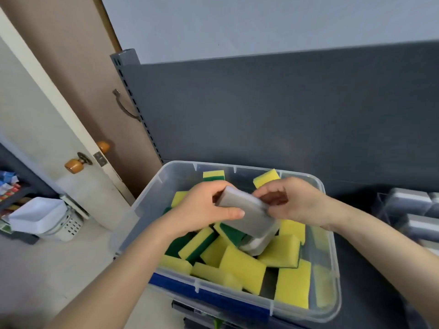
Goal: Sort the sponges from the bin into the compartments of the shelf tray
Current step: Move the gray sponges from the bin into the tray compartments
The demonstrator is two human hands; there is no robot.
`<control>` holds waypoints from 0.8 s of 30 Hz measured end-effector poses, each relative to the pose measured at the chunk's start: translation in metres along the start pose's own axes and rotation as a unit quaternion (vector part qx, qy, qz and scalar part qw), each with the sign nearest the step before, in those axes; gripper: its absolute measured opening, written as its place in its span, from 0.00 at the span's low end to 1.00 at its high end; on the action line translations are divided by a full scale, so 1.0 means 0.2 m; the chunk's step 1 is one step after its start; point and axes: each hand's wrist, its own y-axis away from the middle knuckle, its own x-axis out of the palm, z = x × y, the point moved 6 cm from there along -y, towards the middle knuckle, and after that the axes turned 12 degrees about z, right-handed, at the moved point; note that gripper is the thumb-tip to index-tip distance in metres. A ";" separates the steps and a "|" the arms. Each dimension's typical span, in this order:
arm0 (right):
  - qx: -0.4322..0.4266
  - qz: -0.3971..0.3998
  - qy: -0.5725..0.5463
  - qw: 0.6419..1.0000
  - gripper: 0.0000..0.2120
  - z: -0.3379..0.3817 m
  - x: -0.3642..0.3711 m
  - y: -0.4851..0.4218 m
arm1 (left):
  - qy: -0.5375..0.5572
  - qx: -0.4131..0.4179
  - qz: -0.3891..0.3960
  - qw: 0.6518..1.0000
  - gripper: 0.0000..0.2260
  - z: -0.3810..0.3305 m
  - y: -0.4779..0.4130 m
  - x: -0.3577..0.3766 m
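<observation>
A clear plastic bin [331, 236] stands on the dark shelf and holds several yellow-and-green sponges [242, 269]. Above it, my left hand [202, 210] grips a grey sponge [247, 216], thumb on its near face, fingers curled over its far edge. My right hand [292, 200] pinches the sponge's right end with thumb and fingertips. A second grey-white sponge [255, 245] lies beneath it among the yellow ones. At the right edge, the clear shelf tray [382, 207] holds grey sponges [413, 203] in its compartments.
The grey back panel of the shelf [285, 110] rises behind the bin. To the left are a door with orange knobs [73, 165] and a white basket [40, 217] on the floor.
</observation>
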 end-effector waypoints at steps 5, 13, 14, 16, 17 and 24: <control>-0.027 -0.068 0.017 0.997 0.17 0.02 0.00 -0.10 | 0.040 -0.024 -0.035 0.998 0.17 0.07 -0.02 -0.20; -0.082 -0.259 0.157 0.949 0.20 0.12 0.13 -0.26 | 0.342 -0.152 0.104 0.921 0.32 0.33 0.05 -0.27; -0.091 -0.259 0.171 0.946 0.21 0.14 0.15 -0.30 | 0.361 -0.180 0.123 0.907 0.31 0.36 0.06 -0.26; -0.100 -0.236 0.214 0.943 0.22 0.19 0.22 -0.37 | 0.389 -0.185 0.162 0.888 0.27 0.40 0.08 -0.22; -0.094 -0.223 0.239 0.940 0.23 0.20 0.24 -0.40 | 0.400 -0.176 0.162 0.885 0.24 0.42 0.08 -0.21; 0.156 -0.124 0.330 0.923 0.21 -0.03 0.20 -0.35 | 0.299 -0.144 0.072 0.940 0.17 0.53 0.02 -0.39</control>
